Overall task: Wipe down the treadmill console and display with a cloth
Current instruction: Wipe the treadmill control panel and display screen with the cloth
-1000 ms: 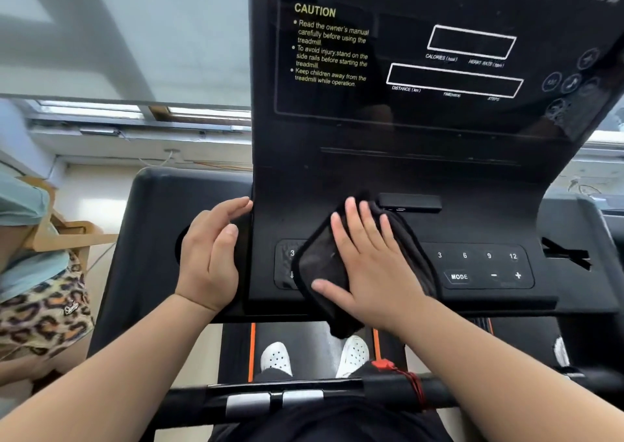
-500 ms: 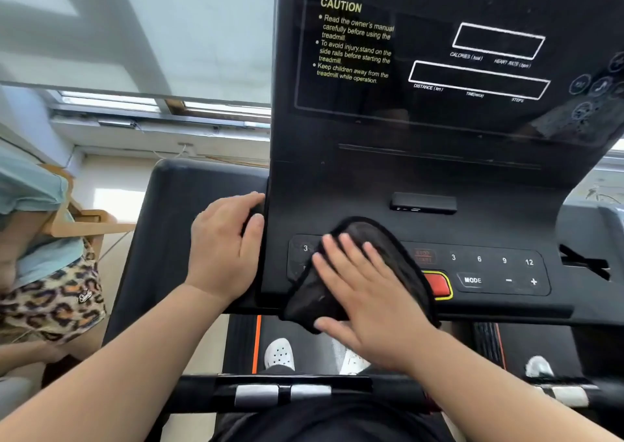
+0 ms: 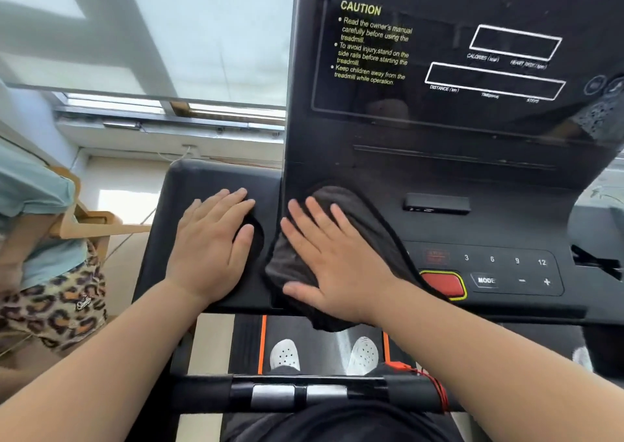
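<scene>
Nearest the camera, a black handlebar [image 3: 304,395] with two silver grip plates runs across the bottom, and beyond it two white perforated shoes [image 3: 285,354] stand on the belt [image 3: 324,340] between orange edge stripes. Both bare forearms reach forward over the bar. The right hand [image 3: 337,266] lies flat, fingers spread wide, pressing a dark cloth [image 3: 368,228] against the left end of the console [image 3: 506,225]; the cloth's lower corner hangs over the console's front edge, and its right hem lies against the red button [image 3: 444,284] with the yellow surround. To the right of that button the MODE, minus and plus keys [image 3: 516,281] and the numbers 3, 6, 9, 12 lie uncovered, well clear of the hand. The left hand [image 3: 212,249] rests palm down with fingers loosely spread and holding nothing, over the round recess in the left side tray [image 3: 189,188], just beside the cloth and apart from it. Above the cloth a small black slot piece [image 3: 435,203] projects from the console face. Farther up, the glossy display [image 3: 472,70] rises with its yellow CAUTION text and two white outlined boxes, untouched by either hand. At the far left stands another person in leopard-print shorts [image 3: 50,306].
</scene>
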{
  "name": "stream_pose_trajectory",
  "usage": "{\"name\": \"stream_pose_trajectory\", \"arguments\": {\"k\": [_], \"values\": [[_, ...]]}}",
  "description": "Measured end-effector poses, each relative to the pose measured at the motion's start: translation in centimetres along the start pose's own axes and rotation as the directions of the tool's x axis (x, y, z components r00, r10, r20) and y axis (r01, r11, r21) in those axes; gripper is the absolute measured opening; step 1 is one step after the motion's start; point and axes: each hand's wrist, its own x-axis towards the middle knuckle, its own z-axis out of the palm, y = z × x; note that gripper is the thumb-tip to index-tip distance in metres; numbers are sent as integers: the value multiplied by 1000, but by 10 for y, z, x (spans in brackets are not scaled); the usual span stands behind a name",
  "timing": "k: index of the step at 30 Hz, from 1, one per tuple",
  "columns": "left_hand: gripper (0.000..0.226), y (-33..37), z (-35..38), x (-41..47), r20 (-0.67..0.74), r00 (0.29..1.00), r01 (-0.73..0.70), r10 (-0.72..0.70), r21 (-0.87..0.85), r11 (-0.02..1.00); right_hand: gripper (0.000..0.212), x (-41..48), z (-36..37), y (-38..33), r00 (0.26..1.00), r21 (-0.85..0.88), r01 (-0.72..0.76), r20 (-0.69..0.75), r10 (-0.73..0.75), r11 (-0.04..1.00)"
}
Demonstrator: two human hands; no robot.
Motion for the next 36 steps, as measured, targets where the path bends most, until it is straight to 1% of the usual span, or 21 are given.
{"name": "stream_pose_trajectory", "arguments": {"k": [2,4,6,9,12,14,16,19,21,23,24,27,29,31,33,36], "values": [[56,-1,0,0,-10,1000,-5,5,-10,1000,100,-28,7,2,997,-25,79,30,-78,997],[56,-2,-1,-1,-19,1000,-9,9,-32,999,106,-55,12,16,993,-68,107,54,-104,992],[56,-1,-2,-1,-32,999,-8,7,-56,998,107,-64,11,36,997,-81,63,48,-60,995],[55,0,-3,-1,-44,999,-2,-1,-80,997,103,-41,1,55,998,-80,-47,36,50,996],[54,-1,-3,-1,-53,999,-4,0,-91,996,104,1,-7,42,994,-63,-110,-27,109,992],[54,-2,-3,0,-58,998,-3,-3,-94,996,105,21,-7,23,992,-43,-118,-55,115,992],[54,-4,-2,1,-65,998,-3,-4,-101,995,101,26,-4,3,996,-17,-69,-54,68,997],[52,-4,-1,1,-77,997,-15,6,-107,994,91,0,5,-12,998,-3,56,-28,-56,998],[52,-4,-1,1,-86,996,-15,5,-115,993,86,-27,14,-8,993,-34,116,-14,-116,993],[52,-4,-1,1,-86,996,-13,2,-120,993,85,-44,15,11,989,-65,146,-8,-147,987],[51,-4,0,1,-85,996,-15,5,-118,993,85,-44,13,24,991,-70,135,0,-135,988],[51,-5,-1,1,-87,996,-21,12,-106,994,86,-23,-1,57,1000,-75,19,16,-18,997],[52,-5,-1,0,-83,997,-17,8,-105,994,89,-6,-8,55,999,-81,-43,-5,42,996],[52,-5,-1,0,-80,997,-13,5,-104,994,92,6,-7,38,996,-62,-81,-41,79,995],[52,-5,-1,1,-82,997,-18,10,-98,995,93,12,-4,15,997,-33,-54,-62,51,998],[52,-5,-1,1,-87,996,-29,22,-86,996,89,3,4,-8,995,-18,91,-33,-91,996]]}}
